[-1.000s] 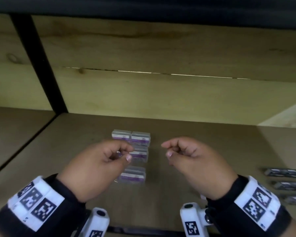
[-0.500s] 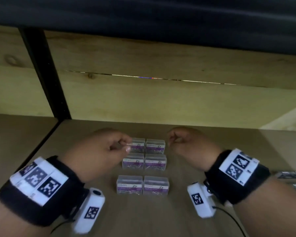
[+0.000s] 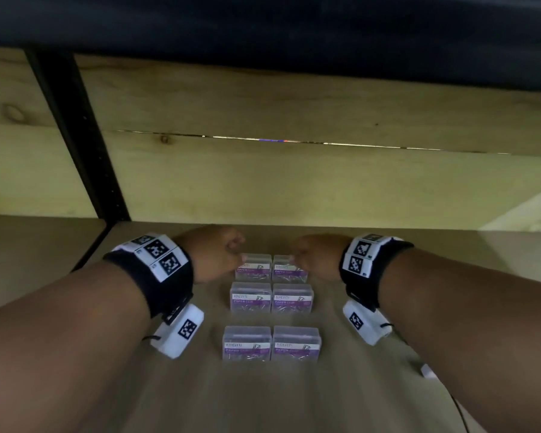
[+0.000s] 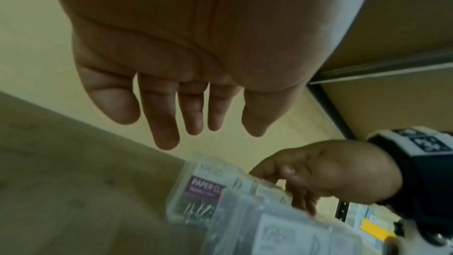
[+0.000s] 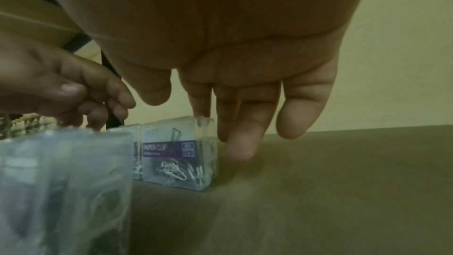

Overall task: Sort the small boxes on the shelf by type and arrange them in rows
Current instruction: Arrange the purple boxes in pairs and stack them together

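Now I am reaching both arms deep into a wooden shelf (image 3: 294, 401), where six clear plastic paper-clip boxes are sitting in a block, two across and three deep. A second ago my hands were hovering nearer me, loosely curled above the block; since then they have moved forward to the back pair. My left hand (image 3: 213, 256) is arriving at the outer side of the back left box (image 3: 253, 267), and my right hand (image 3: 317, 257) is meeting the back right box (image 3: 289, 268). From the right wrist, my right fingers (image 5: 240, 143) are hanging down almost straight, and one fingertip is touching the box's top outer corner while the others are pointing at the shelf beside it. From the left wrist, my left fingers (image 4: 166, 123) are hanging relaxed and spread, holding nothing, and I cannot tell whether they are touching their box yet.

The two back pairs are sitting close together, while the front pair (image 3: 270, 343) is standing a little apart from them. All six boxes are carrying the same purple label, so this type is looking already grouped. I am judging that I am squaring the back pair from both sides. A gentle inward press should suit these light boxes; a hard one could skew the row.
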